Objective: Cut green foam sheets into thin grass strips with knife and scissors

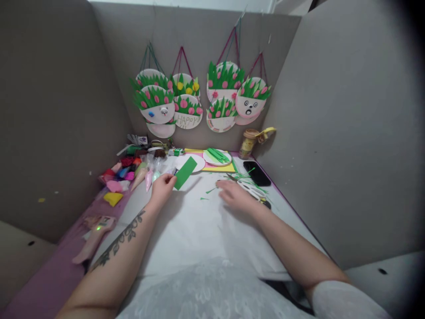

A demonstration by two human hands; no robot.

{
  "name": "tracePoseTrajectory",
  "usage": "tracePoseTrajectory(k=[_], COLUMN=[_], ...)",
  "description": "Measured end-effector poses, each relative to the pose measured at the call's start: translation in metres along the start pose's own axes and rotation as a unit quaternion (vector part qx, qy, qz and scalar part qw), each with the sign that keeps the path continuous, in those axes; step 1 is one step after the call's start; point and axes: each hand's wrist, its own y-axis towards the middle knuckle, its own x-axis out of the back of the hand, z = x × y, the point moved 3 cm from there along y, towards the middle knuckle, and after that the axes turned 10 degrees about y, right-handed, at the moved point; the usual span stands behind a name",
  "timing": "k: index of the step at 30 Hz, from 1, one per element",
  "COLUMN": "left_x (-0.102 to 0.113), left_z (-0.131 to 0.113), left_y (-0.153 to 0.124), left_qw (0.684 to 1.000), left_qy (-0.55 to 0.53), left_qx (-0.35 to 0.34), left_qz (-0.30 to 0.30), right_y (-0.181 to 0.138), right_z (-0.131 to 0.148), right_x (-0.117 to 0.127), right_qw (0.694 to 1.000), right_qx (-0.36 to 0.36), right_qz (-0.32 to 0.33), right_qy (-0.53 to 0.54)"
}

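Note:
My left hand (162,189) pinches one end of a rectangular green paper strip (186,173) and holds it up at a slant above the table. To the right, my right hand (237,196) is held low over the white tabletop, its fingers apart and nothing seen in them. White-handled scissors (253,189) lie just beyond and beside it, partly covered by the hand. Thin green paper scraps (209,192) are scattered near its fingertips and around the scissors. Farther back, cut green strips (217,155) rest on a white paper plate (206,159).
A black phone (257,173) lies at the right, near a brown-lidded jar (247,144). Coloured clay packs (116,186) and piping bags (139,177) crowd the left edge. Another paper plate (199,165) lies at the back. Decorated plates (188,116) hang on the grey partition (114,66).

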Motion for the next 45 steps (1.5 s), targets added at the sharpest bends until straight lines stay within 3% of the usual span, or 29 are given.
tracePoseTrajectory(k=[3,6,13,17,20,23,26,31,34,36,40,45], left_x=[-0.002,-0.005,-0.008,-0.008,-0.008,-0.006,-0.005,-0.004,-0.003,-0.002,-0.003,-0.006], left_z=[0.002,0.008,0.019,0.017,0.015,0.012,0.008,0.0,0.0,0.0,-0.002,-0.002], left_y=[-0.001,0.002,0.007,0.006,0.005,0.003,0.001,-0.004,-0.004,-0.004,-0.004,-0.005], left_qw=[0.999,0.995,0.985,0.983,0.982,0.982,0.982,0.981,0.981,0.981,0.982,0.98], left_qy=[-0.053,-0.1,-0.167,-0.178,-0.184,-0.185,-0.185,-0.191,-0.19,-0.188,-0.185,-0.193], left_qx=[0.01,0.022,0.051,0.046,0.036,0.035,0.044,0.038,0.045,0.047,0.037,0.039], left_qz=[0.005,0.008,-0.001,-0.006,-0.004,-0.005,0.0,0.0,0.002,0.003,0.006,0.004], right_y=[-0.008,-0.003,0.035,0.039,0.033,0.022,0.006,-0.011,-0.008,-0.006,-0.006,-0.01], right_z=[0.046,0.051,-0.012,-0.015,-0.009,-0.02,-0.045,-0.074,-0.079,-0.077,-0.069,-0.058], right_x=[-0.039,-0.057,-0.043,-0.041,-0.022,0.018,0.043,0.032,0.027,0.03,0.042,0.041], right_qw=[0.967,0.948,0.971,0.974,0.978,0.997,0.989,0.965,0.959,0.97,0.988,0.939], right_qx=[0.158,0.192,0.163,0.178,0.175,0.058,-0.075,-0.19,-0.213,-0.195,-0.144,-0.198], right_qz=[0.191,0.245,0.171,0.136,0.112,0.037,0.044,0.064,0.054,0.046,-0.017,-0.013], right_qy=[0.064,0.069,0.025,0.021,0.013,-0.037,-0.122,-0.167,-0.177,-0.138,0.048,0.281])
